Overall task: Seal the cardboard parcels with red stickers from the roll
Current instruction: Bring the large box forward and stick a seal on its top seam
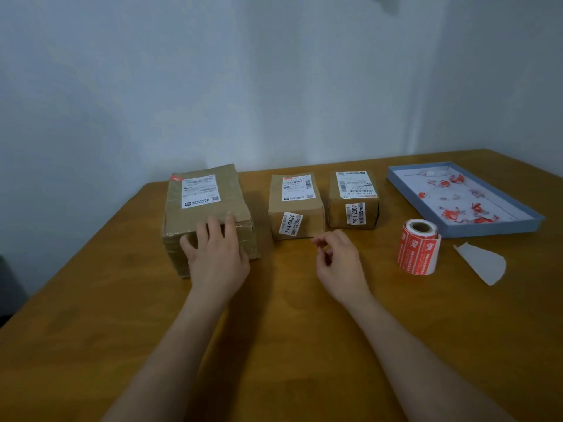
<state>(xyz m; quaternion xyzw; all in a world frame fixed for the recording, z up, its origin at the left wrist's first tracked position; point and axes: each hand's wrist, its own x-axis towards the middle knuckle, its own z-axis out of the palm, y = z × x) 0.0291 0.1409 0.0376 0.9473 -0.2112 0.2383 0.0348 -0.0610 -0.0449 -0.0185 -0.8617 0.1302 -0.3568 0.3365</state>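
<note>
3 cardboard parcels stand in a row on the table (91, 300), and 1 roll of red stickers (419, 248) stands upright right of them, near the blue tray (530, 222). The left hand (217, 254) presses with straight fingers on the large parcel (201, 205), probably to steady it. The right hand (339, 261) hovers with fingers loosely curled; I cannot tell if it pinches something.

From my feed this looks like a plain room at home or a small back office, turned into a packing spot. A bare pale wall (243, 71) fills twelve o'clock, meeting a wooden table (289, 345). On it sit three labelled cardboard parcels (295, 205), with a roll of red stickers (419, 248) and a shallow blue tray (518, 229) of scraps at two o'clock.
</note>
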